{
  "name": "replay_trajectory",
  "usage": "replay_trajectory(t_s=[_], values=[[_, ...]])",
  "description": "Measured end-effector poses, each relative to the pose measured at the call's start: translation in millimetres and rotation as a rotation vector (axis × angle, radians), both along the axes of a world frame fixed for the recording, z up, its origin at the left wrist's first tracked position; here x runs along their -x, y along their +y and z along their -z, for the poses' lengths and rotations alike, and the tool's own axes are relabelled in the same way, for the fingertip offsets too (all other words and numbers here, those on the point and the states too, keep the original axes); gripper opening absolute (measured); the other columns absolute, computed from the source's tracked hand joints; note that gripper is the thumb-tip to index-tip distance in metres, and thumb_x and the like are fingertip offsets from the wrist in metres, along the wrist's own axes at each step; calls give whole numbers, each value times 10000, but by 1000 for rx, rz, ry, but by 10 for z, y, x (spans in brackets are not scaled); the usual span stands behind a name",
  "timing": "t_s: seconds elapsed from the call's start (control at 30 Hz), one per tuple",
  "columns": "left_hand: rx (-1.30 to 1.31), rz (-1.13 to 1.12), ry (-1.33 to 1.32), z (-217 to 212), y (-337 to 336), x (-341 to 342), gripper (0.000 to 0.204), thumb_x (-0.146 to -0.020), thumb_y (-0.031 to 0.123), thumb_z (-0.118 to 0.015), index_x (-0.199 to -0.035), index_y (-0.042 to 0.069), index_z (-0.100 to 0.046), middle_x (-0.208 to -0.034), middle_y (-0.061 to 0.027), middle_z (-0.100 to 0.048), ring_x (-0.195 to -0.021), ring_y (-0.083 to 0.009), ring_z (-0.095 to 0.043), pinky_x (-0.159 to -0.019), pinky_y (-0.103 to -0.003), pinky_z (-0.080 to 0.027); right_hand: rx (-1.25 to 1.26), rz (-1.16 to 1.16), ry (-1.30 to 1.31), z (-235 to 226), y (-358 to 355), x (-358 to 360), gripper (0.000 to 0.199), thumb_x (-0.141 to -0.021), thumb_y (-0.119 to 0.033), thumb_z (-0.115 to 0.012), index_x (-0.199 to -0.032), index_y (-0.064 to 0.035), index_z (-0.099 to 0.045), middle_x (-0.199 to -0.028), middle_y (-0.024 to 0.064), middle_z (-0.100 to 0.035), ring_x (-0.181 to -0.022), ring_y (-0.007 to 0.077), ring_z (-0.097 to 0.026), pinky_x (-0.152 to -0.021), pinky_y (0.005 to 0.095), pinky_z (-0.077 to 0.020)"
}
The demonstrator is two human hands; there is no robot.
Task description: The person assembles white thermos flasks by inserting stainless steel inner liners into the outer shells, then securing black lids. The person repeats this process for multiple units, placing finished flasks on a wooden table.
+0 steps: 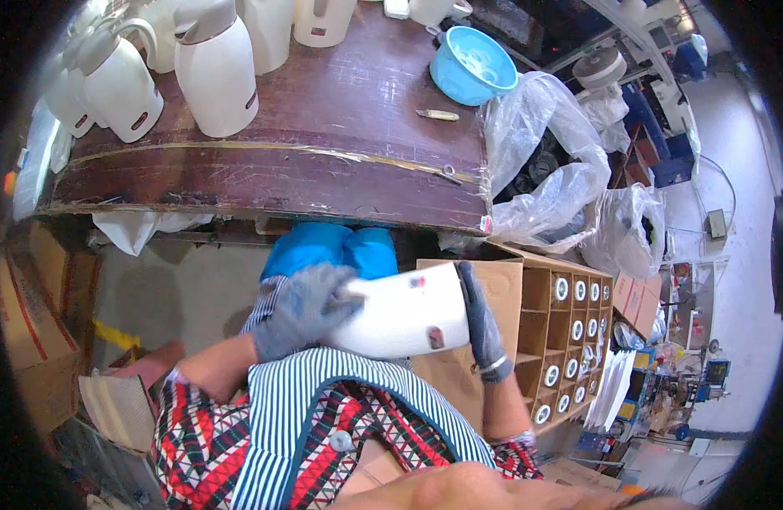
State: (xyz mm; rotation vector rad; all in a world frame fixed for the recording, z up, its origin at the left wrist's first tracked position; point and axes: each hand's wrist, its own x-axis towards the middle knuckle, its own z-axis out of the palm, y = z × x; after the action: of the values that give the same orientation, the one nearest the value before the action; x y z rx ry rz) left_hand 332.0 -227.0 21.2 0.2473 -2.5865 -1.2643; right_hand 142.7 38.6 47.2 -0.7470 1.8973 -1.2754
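A white plastic jug body lies on its side in my lap, held between both gloved hands. My left hand, in a grey glove, grips its left end. My right hand, also in a grey glove, presses flat against its right end. Below them are my striped apron and patterned top. Just to the right stands a cardboard box with divided cells holding several white jug bodies.
A dark wooden table carries several white jugs, a blue bowl and a small knife. Clear plastic bags of parts hang at its right end. Cardboard boxes stand at the left.
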Motion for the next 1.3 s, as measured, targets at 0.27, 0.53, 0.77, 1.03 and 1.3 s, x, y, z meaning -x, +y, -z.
replay_trajectory(t_s=[0.27,0.53,0.77,1.03,1.3], values=[[-647,-446,74,1227,-307,-401,368,-900,236,-762,-1191,25,-683,-1116,-122,-729,-1061,-213,-673,-912,-347,-530,-35,-94,849,95,133,-67,883,-976,-723,-443,-1610,-115,-352,-1649,225,-321,-1521,415,-300,-1235,530,-246],[-291,-393,225,829,-797,-168,380,-898,315,-770,-1153,39,-719,-1081,-127,-743,-968,-260,-709,-890,-392,-558,403,122,-17,153,-580,-313,758,-1060,-631,-363,-1607,-107,-324,-1671,173,-278,-1536,340,-271,-1253,450,-231],[-340,-294,192,973,-844,-505,451,-905,380,-752,-1192,36,-709,-1091,-118,-737,-994,-246,-709,-875,-398,-571,152,-95,467,755,-279,-151,871,-944,-506,-665,-1605,-63,-309,-1650,212,-310,-1530,385,-279,-1250,491,-223],[-859,-179,-147,1232,-1283,-172,458,-959,316,-719,-1303,19,-661,-1189,-112,-729,-1066,-204,-685,-952,-349,-550,490,-300,520,289,-836,-147,977,-948,-746,-429,-1612,-41,-307,-1672,295,-201,-1544,512,-176,-1246,591,-115],[92,-325,279,429,-539,-470,464,-886,349,-763,-1227,42,-696,-1115,-152,-743,-1017,-324,-712,-901,-410,-567,263,455,-883,569,-427,-104,710,-1107,-555,-290,-1625,-71,-277,-1591,165,-430,-1460,278,-417,-1218,415,-321]])
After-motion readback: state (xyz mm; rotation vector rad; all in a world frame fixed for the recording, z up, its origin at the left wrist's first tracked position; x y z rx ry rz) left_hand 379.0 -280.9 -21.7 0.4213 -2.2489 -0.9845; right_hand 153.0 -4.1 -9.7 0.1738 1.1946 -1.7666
